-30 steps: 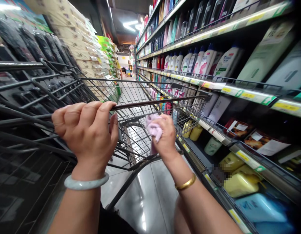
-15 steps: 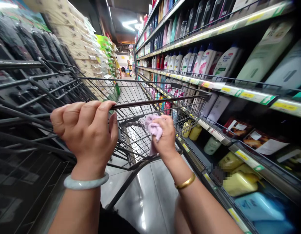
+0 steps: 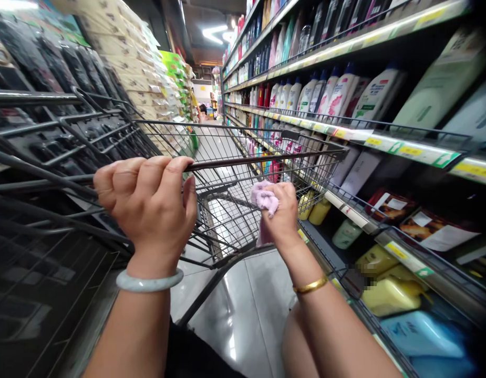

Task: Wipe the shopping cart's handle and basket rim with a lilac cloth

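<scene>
A dark wire shopping cart [image 3: 243, 163] stands in front of me, seen from its handle side. My left hand [image 3: 152, 202], with a pale bangle at the wrist, is closed around the cart's upper bar. Bunched in my right hand [image 3: 284, 210] is a light purple cloth [image 3: 265, 198], part of it hanging below the fist. That hand is at the near end of the basket, lower than the bar and to the right of my left hand. Whether the cloth touches the wires is hard to tell.
Shelves of shampoo bottles [image 3: 341, 94] line the right side, close to the cart. Yellow and blue bottles [image 3: 420, 331] lie on the bottom shelf. At left are a metal rack [image 3: 38, 100] with packaged goods and stacked beige packs [image 3: 120, 58]. Grey tiled floor [image 3: 243, 310] runs below.
The view has shifted slightly, so the cart and hands appear a little further right. My right hand with the cloth has moved slightly right relative to the cart. My left hand keeps its hold.
</scene>
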A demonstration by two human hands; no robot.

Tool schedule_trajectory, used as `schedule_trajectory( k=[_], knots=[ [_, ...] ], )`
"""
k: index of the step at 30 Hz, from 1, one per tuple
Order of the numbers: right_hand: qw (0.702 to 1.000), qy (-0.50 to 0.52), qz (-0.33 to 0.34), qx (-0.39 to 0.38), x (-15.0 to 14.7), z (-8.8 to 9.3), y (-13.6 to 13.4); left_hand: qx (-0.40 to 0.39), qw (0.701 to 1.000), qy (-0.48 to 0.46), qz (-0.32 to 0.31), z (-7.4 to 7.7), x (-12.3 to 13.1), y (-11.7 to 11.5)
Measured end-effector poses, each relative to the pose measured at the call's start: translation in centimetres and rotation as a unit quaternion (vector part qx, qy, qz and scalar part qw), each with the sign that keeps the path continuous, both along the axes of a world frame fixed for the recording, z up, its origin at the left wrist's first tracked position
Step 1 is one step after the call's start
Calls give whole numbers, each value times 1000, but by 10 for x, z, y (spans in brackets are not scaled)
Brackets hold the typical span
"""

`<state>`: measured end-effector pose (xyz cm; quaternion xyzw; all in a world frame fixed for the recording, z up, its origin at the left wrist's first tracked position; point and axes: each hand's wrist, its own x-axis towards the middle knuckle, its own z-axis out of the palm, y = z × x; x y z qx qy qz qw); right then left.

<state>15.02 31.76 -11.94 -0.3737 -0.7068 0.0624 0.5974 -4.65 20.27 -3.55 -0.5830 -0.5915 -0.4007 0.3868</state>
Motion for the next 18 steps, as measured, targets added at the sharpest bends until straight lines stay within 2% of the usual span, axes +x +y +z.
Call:
schedule_trajectory(
  k=[2, 5, 7, 9, 13, 15, 18],
  knots=[
    [999, -24, 24, -1, -8, -2, -11, -11, 1000, -12, -3, 0, 1, -1],
    [993, -77, 95, 0, -22, 0, -31, -4, 999, -35, -33, 0, 1, -1],
    [988, -99, 120, 4, -22, 3, -33, 1, 998, -44, -41, 0, 1, -1],
    [991, -85, 103, 11, -13, 5, -24, 0, 999, -43, -33, 0, 0, 0],
    [999, -20, 25, -11, 5, 3, 0, -6, 998, -41, -38, 0, 0, -1],
    [999, -30, 18, -23, 0, 1, -5, -6, 998, -45, -41, 0, 0, -1],
    [991, -108, 77, -8, -22, -2, -32, -5, 998, -45, -38, 0, 0, -1]
  ],
)
